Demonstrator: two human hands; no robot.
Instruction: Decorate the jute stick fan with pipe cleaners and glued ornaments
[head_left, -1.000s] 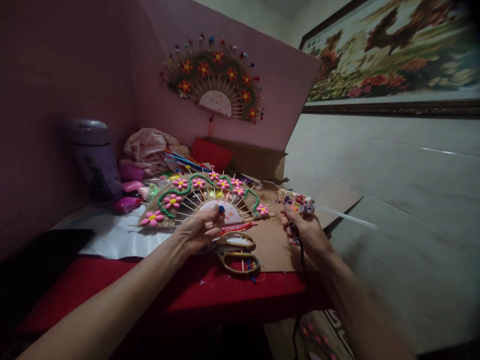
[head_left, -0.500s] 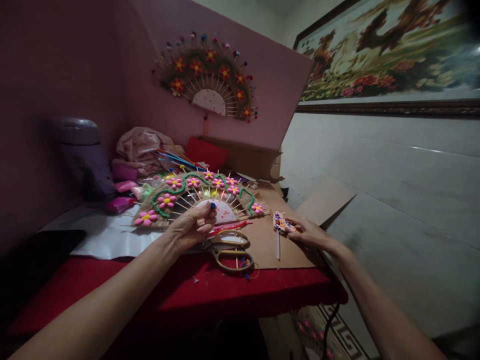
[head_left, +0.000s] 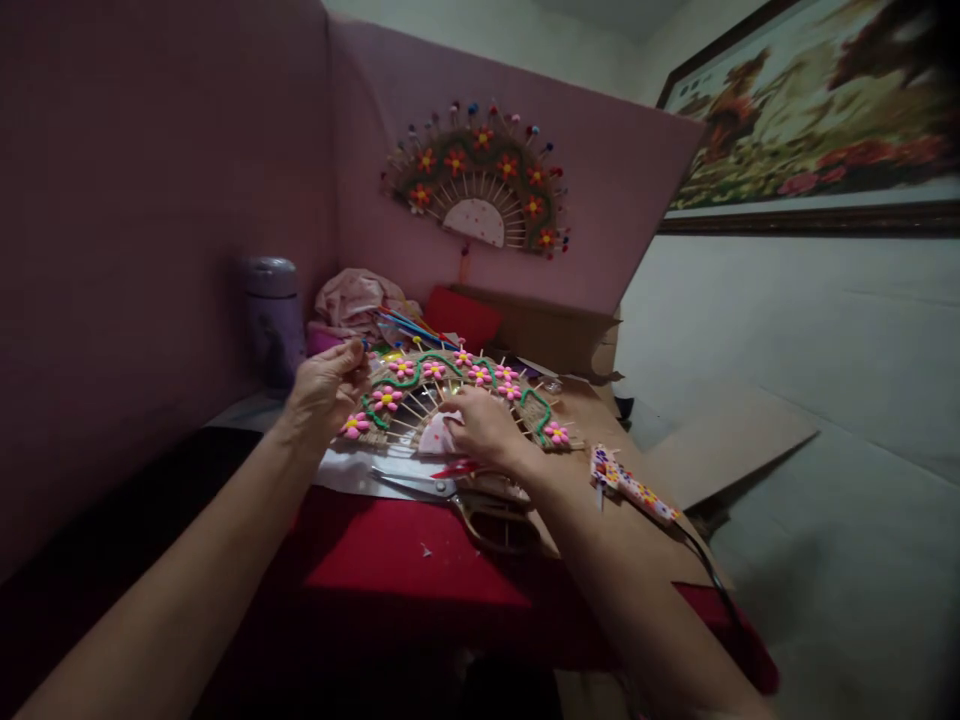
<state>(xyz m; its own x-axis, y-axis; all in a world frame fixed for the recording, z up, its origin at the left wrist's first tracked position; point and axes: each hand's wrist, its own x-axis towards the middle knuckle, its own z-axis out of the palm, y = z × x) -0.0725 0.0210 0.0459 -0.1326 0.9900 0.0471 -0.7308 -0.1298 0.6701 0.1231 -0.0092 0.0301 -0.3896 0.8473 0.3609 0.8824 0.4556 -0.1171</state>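
My left hand (head_left: 330, 385) is raised at the left end of the flowered fan (head_left: 450, 372), thumb and forefinger pinching a small blue ball (head_left: 365, 346). My right hand (head_left: 484, 425) is closed at the fan's white dotted centre piece (head_left: 433, 434); its fingers seem to grip the edge of that piece. Pink flowers and a green wavy cord decorate the fan, which lies on the table. Below my right hand are the scissors (head_left: 495, 527), partly covered by the forearm. The patterned glue gun (head_left: 637, 490) rests on cardboard at the right.
A purple flask (head_left: 274, 325) stands at the back left, beside a pink cloth (head_left: 360, 300). A second fan (head_left: 480, 180) hangs on the pink board (head_left: 615, 170). The glue gun's black cord (head_left: 709, 560) runs over the table's right edge.
My right hand has left the glue gun and moved left to the fan's centre. My left hand has carried the blue ball to the fan's left end. The view has shifted left.
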